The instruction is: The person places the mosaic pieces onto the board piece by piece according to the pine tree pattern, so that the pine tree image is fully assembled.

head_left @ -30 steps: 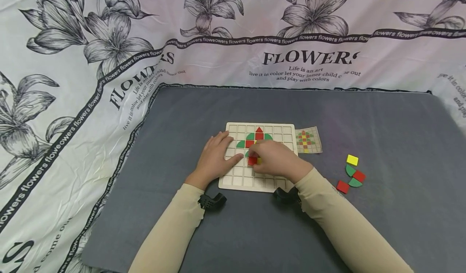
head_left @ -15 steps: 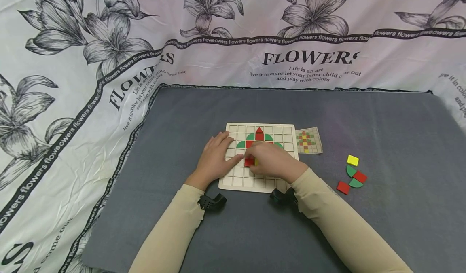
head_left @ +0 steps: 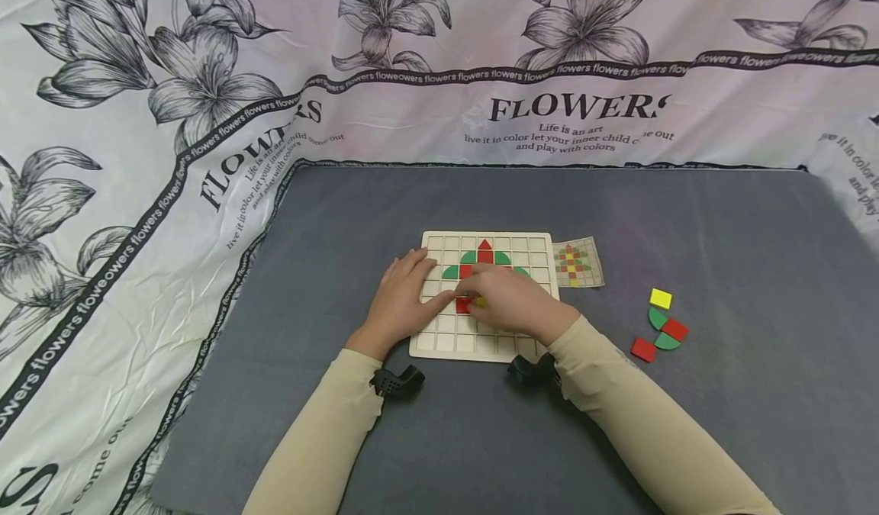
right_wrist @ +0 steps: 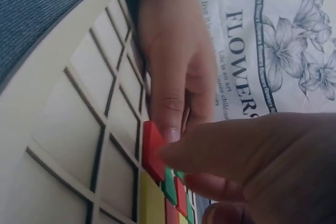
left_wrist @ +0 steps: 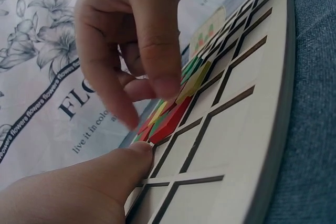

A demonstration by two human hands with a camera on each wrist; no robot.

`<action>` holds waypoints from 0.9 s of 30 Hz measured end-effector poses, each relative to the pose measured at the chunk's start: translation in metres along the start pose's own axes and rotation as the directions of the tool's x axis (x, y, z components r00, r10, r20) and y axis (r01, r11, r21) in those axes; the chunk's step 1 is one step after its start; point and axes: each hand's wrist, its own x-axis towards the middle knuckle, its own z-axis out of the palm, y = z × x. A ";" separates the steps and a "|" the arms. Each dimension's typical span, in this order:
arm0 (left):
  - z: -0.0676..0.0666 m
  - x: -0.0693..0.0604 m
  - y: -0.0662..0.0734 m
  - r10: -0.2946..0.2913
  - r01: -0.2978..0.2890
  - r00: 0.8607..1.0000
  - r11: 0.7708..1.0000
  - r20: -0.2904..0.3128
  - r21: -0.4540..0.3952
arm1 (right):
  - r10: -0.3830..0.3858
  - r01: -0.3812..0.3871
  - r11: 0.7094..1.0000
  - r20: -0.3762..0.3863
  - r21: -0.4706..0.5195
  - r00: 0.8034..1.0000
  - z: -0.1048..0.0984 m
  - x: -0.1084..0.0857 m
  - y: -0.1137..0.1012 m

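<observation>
My left hand (head_left: 401, 297) rests on the left side of a wooden grid board (head_left: 439, 339), fingers spread. Its thumb tip touches the edge of a red square tile (left_wrist: 170, 121). Over the board's middle is my right hand (head_left: 511, 301), fingers bent, thumb and index apart. In the right wrist view its thumb tip overlaps that red tile (right_wrist: 152, 150). A yellow tile (left_wrist: 194, 85) lies beside the red one. Farther up the board are a red triangle (head_left: 484, 245), red squares and green quarter-round tiles (head_left: 468, 257). My right hand hides part of the pattern.
A card (head_left: 577, 263) with a printed coloured pattern lies against the board's right edge. To the right, several loose tiles lie on the grey table (head_left: 742, 271): yellow (head_left: 661, 298), green and red (head_left: 643, 349). Flower-printed cloth (head_left: 577, 133) hangs behind.
The red tile and my right hand have shifted slightly left, toward my left thumb. My left hand stays in place on the board. The head view has moved a little.
</observation>
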 end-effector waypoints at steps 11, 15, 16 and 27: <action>-0.001 -0.001 -0.002 -0.010 0.010 1.000 1.000 0.004 0.004 | -0.016 0.016 1.000 0.021 -0.007 1.000 0.006 0.002 0.000; -0.002 -0.001 -0.002 -0.010 0.010 1.000 1.000 0.002 0.005 | -0.014 0.014 1.000 0.022 -0.004 1.000 0.006 0.003 0.000; -0.002 -0.001 -0.002 -0.011 0.011 1.000 1.000 0.003 0.005 | -0.015 0.015 1.000 0.021 -0.003 1.000 0.005 0.002 0.000; 0.000 0.000 -0.001 -0.007 0.007 1.000 1.000 -0.001 -0.008 | 0.034 -0.033 0.999 0.052 -0.016 0.998 -0.011 -0.017 0.002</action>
